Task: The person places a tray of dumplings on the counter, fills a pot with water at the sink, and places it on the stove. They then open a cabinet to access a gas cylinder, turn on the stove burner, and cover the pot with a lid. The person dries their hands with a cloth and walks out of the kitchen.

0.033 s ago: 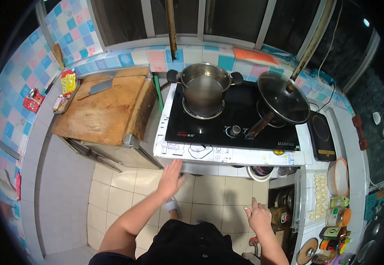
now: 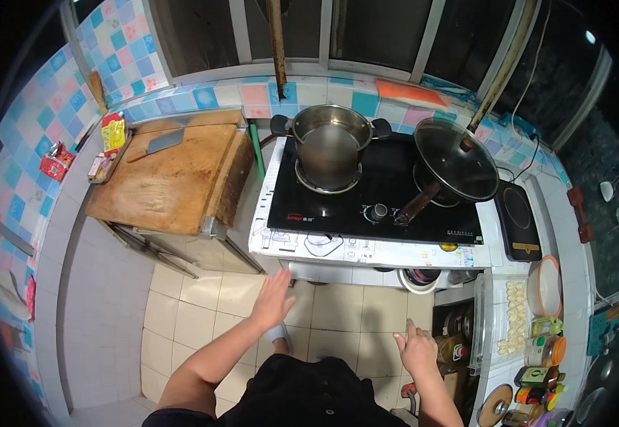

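My left hand (image 2: 272, 300) hangs in the air just in front of the counter's front edge, its fingers stretched out and nothing in it. Further right, my right hand (image 2: 419, 349) is held over the floor with thumb and fingers apart, also free of any object. Beyond the hands lies a black two-burner cooktop (image 2: 387, 171). A steel pot (image 2: 329, 160) with black handles stands uncovered on its left burner. On the right burner sits a pan with a brown handle (image 2: 417, 203), covered by a glass lid (image 2: 452, 153).
To the left is a wooden cutting board (image 2: 160, 188) with a cleaver (image 2: 165, 141) on it. At the right, a clear tray (image 2: 491, 313) of small pale dumplings (image 2: 516, 317) stands beside a white bowl (image 2: 550, 285) and several jars (image 2: 544, 351). A black griddle (image 2: 518, 217) lies behind them.
My left hand has drawn back slightly from the counter edge toward me. The right hand shows no clear movement.
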A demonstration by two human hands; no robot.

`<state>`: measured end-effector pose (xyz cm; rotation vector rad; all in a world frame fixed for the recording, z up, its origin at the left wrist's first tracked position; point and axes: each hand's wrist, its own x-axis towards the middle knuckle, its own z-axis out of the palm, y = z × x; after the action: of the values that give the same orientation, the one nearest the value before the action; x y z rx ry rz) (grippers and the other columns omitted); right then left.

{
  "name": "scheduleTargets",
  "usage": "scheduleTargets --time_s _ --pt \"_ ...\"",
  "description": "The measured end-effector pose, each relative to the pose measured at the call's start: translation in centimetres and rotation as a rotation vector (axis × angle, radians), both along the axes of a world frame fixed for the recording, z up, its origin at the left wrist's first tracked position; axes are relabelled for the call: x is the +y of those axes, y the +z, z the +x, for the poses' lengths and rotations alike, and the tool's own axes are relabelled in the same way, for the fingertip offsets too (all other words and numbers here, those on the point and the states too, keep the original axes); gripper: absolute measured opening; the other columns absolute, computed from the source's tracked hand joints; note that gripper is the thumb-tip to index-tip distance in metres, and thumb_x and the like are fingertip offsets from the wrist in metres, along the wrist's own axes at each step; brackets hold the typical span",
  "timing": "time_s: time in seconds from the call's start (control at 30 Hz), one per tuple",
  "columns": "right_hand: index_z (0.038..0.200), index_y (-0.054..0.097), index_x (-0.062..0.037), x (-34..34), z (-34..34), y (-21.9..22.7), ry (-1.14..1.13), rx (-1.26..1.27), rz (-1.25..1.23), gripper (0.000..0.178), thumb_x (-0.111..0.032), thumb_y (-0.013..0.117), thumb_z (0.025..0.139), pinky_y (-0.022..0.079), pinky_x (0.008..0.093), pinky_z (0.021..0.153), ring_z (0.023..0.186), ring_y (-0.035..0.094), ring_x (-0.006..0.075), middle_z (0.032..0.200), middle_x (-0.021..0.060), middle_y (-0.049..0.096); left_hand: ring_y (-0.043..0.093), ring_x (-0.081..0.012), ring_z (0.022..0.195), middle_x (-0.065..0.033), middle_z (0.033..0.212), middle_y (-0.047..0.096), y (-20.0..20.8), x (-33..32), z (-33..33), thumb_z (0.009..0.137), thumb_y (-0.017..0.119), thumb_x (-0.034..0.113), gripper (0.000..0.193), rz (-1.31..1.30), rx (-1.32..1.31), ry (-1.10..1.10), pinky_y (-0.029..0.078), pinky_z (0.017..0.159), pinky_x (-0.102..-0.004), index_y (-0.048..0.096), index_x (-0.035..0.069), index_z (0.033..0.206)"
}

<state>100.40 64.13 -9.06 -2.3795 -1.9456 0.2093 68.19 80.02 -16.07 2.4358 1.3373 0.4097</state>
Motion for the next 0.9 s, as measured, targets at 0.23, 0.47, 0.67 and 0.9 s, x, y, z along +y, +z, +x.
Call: scheduleTargets --time_s 0.23,0.47,0.67,0.9 --pt "0.115 0.053 -0.0014 -0.2 -0.9 2.4 -0.063 0.161 0.035 0.045 -0.037 0.051 0.087 0.046 0.0439 0.075 0.087 0.058 0.0351 0.091 0.0178 0.063 0.044 -0.0309 0.118 -0.0169 0.126 0.048 2.4 -8.2 -7.1 0.083 0.056 0.018 0.045 -0.171 -0.122 0.189 0.037 0.098 -0.0387 0.046 0.001 0.123" --pt "0.113 0.054 -0.0003 0.2 -0.4 3.6 -0.025 0.158 0.131 0.043 -0.033 0.055 0.085 0.047 0.0431 0.073 0.086 0.058 0.0331 0.089 0.0164 0.062 0.059 -0.0307 0.086 -0.0146 0.098 0.057 3.7 -9.2 -7.9 0.081 0.056 0.007 0.022 -0.157 -0.264 0.388 0.048 0.075 -0.0373 0.058 0.004 0.104" --pt "0.115 0.053 -0.0004 -1.4 0.2 4.6 -0.113 0.192 0.112 0.044 -0.034 0.052 0.087 0.046 0.0444 0.077 0.091 0.057 0.0349 0.093 0.0182 0.062 0.057 -0.0303 0.082 -0.0125 0.092 0.057 6.3 -7.5 -5.7 0.081 0.056 0.006 0.020 -0.023 -0.162 0.340 0.047 0.071 -0.0377 0.060 0.007 0.101" --pt "0.113 0.054 -0.0005 -2.8 0.2 4.2 -0.183 0.195 0.150 0.043 -0.033 0.055 0.085 0.047 0.0433 0.077 0.089 0.058 0.0342 0.092 0.0169 0.062 0.057 -0.0257 0.074 -0.0119 0.082 0.057 7.7 -5.7 -2.9 0.083 0.056 0.007 0.015 -0.083 -0.249 0.248 0.047 0.068 -0.0346 0.064 0.006 0.096"
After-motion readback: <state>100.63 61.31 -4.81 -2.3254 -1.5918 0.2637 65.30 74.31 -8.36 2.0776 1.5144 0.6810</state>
